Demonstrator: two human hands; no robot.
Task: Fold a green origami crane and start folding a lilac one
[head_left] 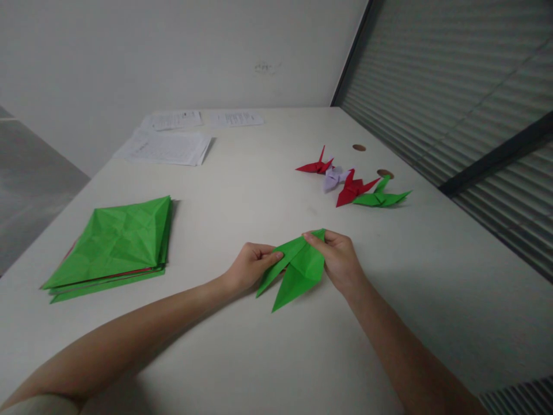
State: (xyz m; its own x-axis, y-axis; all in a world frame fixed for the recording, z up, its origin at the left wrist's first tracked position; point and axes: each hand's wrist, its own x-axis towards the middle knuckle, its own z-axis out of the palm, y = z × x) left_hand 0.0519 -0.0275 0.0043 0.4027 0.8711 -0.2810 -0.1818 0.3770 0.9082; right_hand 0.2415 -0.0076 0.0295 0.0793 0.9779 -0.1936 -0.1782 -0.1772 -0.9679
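Nearest me, the left hand pinches one flap of a green folded paper, the right hand its upper corner, at the worktop's near part. Past them, leftward, lies a stack of creased sheets, green on top; farther, rightward, four paper cranes; farthest, printed pages.

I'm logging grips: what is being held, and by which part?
A partly folded green paper sheet: left hand pinches its left flap, right hand its upper right end.

Beyond the left hand, the table leaves passage between the paper stack and folded cranes.
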